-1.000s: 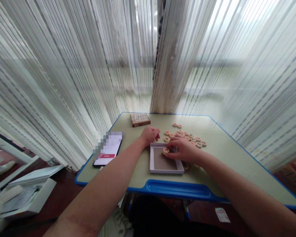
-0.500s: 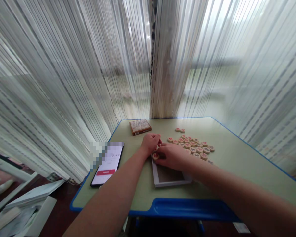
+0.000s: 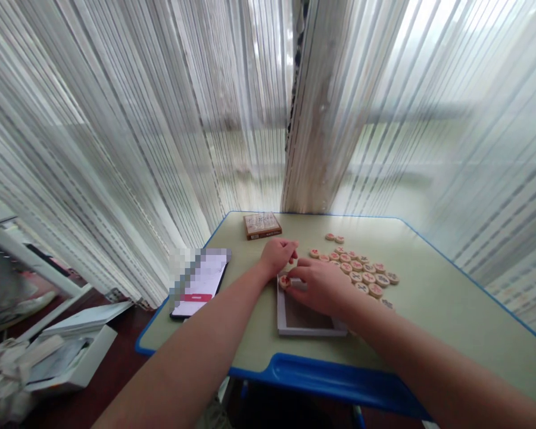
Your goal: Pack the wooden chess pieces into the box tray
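A round wooden Chinese chess piece (image 3: 284, 282) with a red character sits at the far left corner of a shallow white-rimmed box tray (image 3: 312, 332). My right hand (image 3: 324, 287) reaches over the tray, thumb and fingertips closed around that piece. Just beyond the same corner is my left hand (image 3: 279, 255), its fingers curled together; anything inside them is hidden. Several more Chinese chess pieces (image 3: 356, 277) lie flat in a cluster right of the tray, partly covered by my right hand. Two pieces (image 3: 335, 238) rest apart behind the cluster.
A printed brown box (image 3: 262, 226) lies at the back left of the table. The phone (image 3: 201, 286) is near the left edge, beside my left forearm. A blue trough (image 3: 335, 378) runs along the front edge. Striped curtains (image 3: 245, 107) hang behind.
The camera view has turned a little, so the table appears shifted right. My left fingers have come slightly away from my right hand, which stays at the corner piece.
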A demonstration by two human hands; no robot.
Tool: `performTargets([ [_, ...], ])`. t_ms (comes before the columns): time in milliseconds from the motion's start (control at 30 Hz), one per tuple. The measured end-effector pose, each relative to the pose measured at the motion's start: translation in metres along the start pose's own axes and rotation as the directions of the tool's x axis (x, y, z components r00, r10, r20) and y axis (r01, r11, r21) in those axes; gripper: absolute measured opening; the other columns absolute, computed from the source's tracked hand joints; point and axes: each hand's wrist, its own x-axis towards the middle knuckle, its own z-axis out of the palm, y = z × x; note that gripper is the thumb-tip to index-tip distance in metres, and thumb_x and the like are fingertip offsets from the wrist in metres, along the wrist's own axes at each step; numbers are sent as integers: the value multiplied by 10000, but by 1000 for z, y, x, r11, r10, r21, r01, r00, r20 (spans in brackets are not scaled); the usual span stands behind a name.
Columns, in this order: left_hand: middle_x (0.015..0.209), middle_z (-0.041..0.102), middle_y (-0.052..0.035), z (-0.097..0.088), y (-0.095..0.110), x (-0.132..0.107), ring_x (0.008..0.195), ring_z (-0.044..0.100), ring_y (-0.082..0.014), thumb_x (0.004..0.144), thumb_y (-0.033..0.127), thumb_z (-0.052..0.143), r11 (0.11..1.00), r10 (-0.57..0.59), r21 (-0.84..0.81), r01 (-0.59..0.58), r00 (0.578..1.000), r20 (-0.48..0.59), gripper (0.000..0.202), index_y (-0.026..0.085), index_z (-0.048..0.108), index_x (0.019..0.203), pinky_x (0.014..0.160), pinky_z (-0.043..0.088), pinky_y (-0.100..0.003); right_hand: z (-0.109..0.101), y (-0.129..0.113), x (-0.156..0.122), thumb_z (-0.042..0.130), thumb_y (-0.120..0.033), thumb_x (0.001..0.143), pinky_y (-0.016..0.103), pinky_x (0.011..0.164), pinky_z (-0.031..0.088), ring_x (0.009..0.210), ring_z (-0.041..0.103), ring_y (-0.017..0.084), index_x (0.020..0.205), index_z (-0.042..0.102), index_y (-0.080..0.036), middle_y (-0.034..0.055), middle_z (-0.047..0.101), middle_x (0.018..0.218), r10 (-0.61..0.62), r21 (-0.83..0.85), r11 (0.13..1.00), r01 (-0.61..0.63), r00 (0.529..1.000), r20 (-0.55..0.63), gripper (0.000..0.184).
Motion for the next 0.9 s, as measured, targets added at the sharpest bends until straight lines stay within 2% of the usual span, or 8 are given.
performTargets([
  [300, 411, 498, 26, -1, 1, -1, 421, 451, -88, 791, 397, 458, 999, 17, 29, -18, 1000, 12, 405, 137, 580, 505, 518, 362, -228, 6, 3, 2, 503, -387, 811, 269, 605, 399, 819, 610, 201, 919, 668, -223, 67, 646, 999, 6, 63, 998, -4, 1000, -30, 257],
  [433, 420, 507, 28, -2, 3, -2, 430, 444, -84, 785, 393, 472, 999, 35, 42, -35, 999, 3, 398, 133, 585, 506, 511, 347, -224, 8, 6, 3, 550, -362, 774, 250, 608, 386, 729, 579, 155, 848, 660, -207, 46, 649, 903, 38, 216, 976, -19, 996, -83, 205],
  [567, 412, 491, 33, -3, 5, -3, 439, 433, -79, 777, 365, 486, 997, 41, 70, -40, 999, -19, 387, 135, 561, 475, 496, 317, -222, 7, 10, 5, 615, -365, 717, 243, 612, 372, 679, 545, 141, 830, 657, -198, 24, 626, 773, 122, 339, 938, -68, 983, -139, 207],
  [667, 408, 481, 35, -3, 5, -3, 431, 426, -78, 780, 349, 484, 997, 37, 65, -35, 999, -29, 382, 136, 554, 471, 494, 314, -223, 5, 11, 5, 624, -377, 706, 244, 601, 361, 669, 539, 142, 836, 657, -200, 25, 618, 783, 172, 317, 941, -116, 973, -155, 222],
  [900, 423, 505, 31, -3, 5, -2, 423, 439, -81, 784, 339, 483, 998, 11, 60, -9, 1000, -22, 359, 132, 591, 512, 503, 338, -224, 8, 4, 4, 569, -339, 735, 264, 646, 387, 730, 554, 168, 825, 652, -193, 61, 632, 856, 101, 127, 988, -92, 993, -64, 191],
])
